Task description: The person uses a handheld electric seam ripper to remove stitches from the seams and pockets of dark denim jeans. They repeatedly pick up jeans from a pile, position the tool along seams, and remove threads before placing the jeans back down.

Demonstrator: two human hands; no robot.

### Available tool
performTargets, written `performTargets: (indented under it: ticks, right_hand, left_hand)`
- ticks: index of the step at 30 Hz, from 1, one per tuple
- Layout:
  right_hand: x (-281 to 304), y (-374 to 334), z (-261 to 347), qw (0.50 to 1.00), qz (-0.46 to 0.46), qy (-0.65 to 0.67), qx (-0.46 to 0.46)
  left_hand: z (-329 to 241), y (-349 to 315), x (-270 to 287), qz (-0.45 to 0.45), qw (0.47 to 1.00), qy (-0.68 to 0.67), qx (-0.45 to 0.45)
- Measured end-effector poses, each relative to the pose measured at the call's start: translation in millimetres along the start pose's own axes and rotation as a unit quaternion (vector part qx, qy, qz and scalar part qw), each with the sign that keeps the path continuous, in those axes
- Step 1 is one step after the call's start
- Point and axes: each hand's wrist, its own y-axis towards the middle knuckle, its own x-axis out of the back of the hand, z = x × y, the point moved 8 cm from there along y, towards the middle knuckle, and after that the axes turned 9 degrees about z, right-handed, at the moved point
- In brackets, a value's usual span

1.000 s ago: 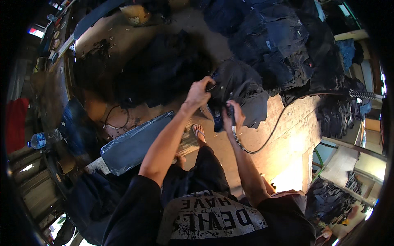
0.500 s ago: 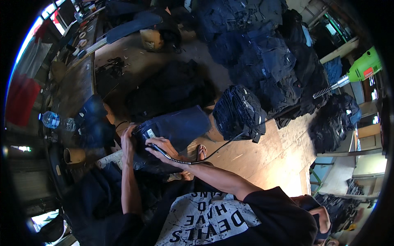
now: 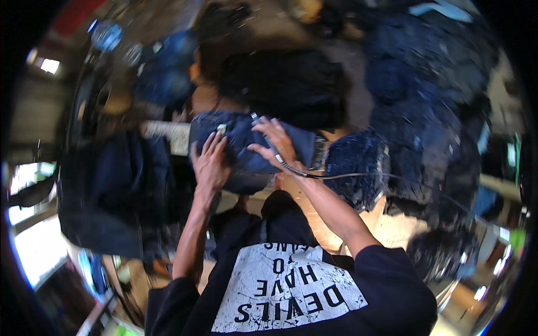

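Note:
A dark blue denim garment (image 3: 241, 157) lies in front of me as a long rounded shape; whether it wraps a form underneath I cannot tell. On it is a small pale label (image 3: 222, 129). My left hand (image 3: 210, 162) rests flat on the cloth with its fingers stretched out, just below that label. Between the thumb and fingers of my right hand (image 3: 283, 143) sits the slim handpiece of a flexible-shaft rotary tool (image 3: 271, 143), its tip pointing up and left over the denim. The thumb is spread wide. Its thin cable (image 3: 358, 174) runs off to the right.
Black clothing (image 3: 280, 84) lies beyond the garment. To the right are a folded denim stack (image 3: 353, 168) and a large heap of dark garments (image 3: 420, 106). More dark cloth (image 3: 117, 190) hangs at the left. A plastic bottle (image 3: 106, 36) stands at the far left.
My view has swung down and left, with some blur. My left hand has come from the garment's far-left end to lie flat on it. My right hand has loosened its fingers around the rotary tool.

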Motion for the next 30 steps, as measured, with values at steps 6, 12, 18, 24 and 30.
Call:
performTargets:
  ticks: [6, 12, 18, 24, 30]
  right_hand:
    - [23.8, 0.5, -19.9, 0.973, -0.073, 0.219, 0.016]
    - [21.4, 3.1, -5.5, 0.971, 0.016, 0.237, 0.016]
    - [-13.6, 26.5, 35.8, 0.962, 0.064, 0.161, 0.214]
    - [-20.6, 26.5, 41.0, 0.962, 0.064, 0.157, 0.216]
    - [-21.8, 24.6, 39.1, 0.956, 0.069, 0.141, 0.247]
  left_hand:
    - [-3.6, 9.4, -5.4, -0.021, 0.967, -0.231, 0.103]
    - [25.4, 12.2, -15.8, -0.031, 0.897, -0.416, 0.143]
    - [34.8, 4.3, -34.4, -0.105, 0.861, -0.483, 0.116]
    - [44.4, 4.9, -40.4, -0.088, 0.86, -0.488, 0.116]
    - [44.7, 5.1, -42.4, -0.088, 0.851, -0.505, 0.116]
